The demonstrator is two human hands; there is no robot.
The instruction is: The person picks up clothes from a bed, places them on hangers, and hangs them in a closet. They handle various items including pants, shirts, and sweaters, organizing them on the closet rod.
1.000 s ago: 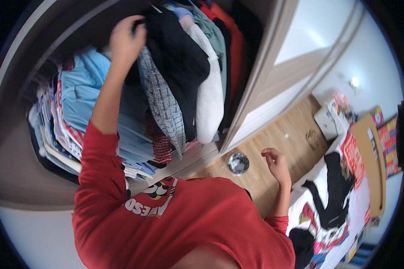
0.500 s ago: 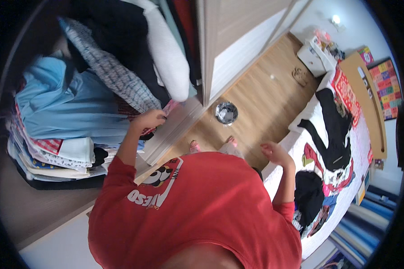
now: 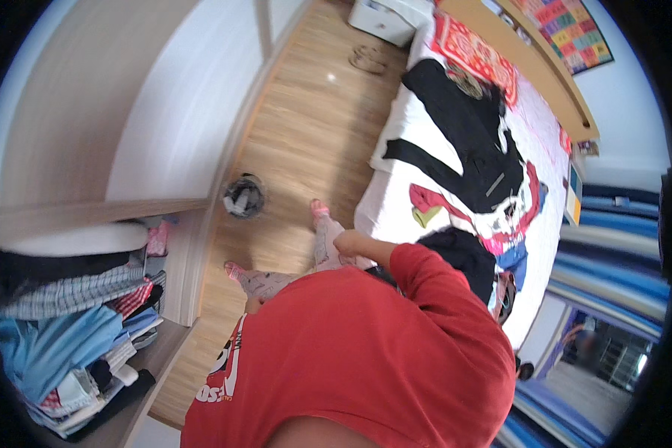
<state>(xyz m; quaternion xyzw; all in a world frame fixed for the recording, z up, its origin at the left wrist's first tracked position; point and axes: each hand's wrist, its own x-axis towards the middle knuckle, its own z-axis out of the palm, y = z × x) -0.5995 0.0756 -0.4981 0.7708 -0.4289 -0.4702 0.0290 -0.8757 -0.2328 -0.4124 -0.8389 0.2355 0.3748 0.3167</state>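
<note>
Right grip [image 3: 347,243] beside trousers [image 3: 326,245], left grip [image 3: 253,305] mostly behind red top [image 3: 351,351], closure unclear on both, clothes [image 3: 470,153] on bed [image 3: 384,205]

A round bin [image 3: 244,196] with pale contents stands on the wood-plank floor [image 3: 313,112]. Farther up, a pair of brown sandals [image 3: 368,60] lies near a white nightstand [image 3: 387,20]. The nightstand is beside the bed's head end, where a red-and-white patterned pillow [image 3: 474,56] lies near the tan headboard [image 3: 556,86]. A multicoloured grid poster [image 3: 564,30] hangs behind it. At the right hangs a blue-and-cream striped curtain [image 3: 616,254].
</note>
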